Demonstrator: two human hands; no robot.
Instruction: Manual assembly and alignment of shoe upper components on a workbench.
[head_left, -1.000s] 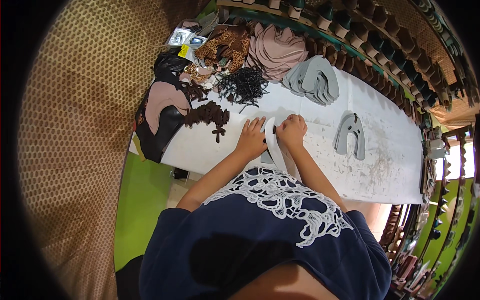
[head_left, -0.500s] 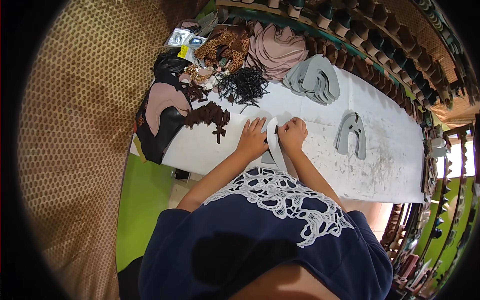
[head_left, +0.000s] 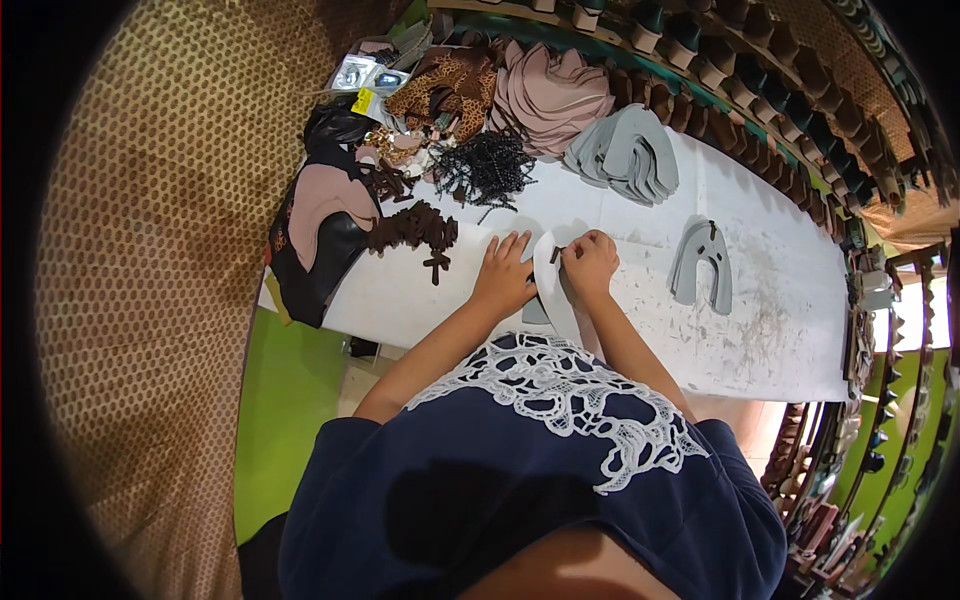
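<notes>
In front of me, a curved, pale grey shoe-upper piece (head_left: 547,275) is tilted up off the white table with its lighter side showing. My left hand (head_left: 506,272) grips it along its left edge. At its right edge, my right hand (head_left: 592,262) is closed in a pinch by a small dark brown strip (head_left: 556,255); the strip's far end is hidden by the fingers. Another grey piece (head_left: 536,313) lies partly under the left hand. To the left sits a heap of dark brown strips (head_left: 412,229), with a few loose ones at its near edge.
Right of my hands lies a small stack of U-shaped grey pieces (head_left: 702,268) with dark strips on it. Farther back are grey (head_left: 628,158) and pink (head_left: 552,98) piles, and a black beaded tangle (head_left: 485,168). Shelves of heeled shoes (head_left: 690,45) line the back.
My right hand has shifted slightly to the right, leaving more of the brown strip in view. The left hand keeps its hold on the grey piece.
</notes>
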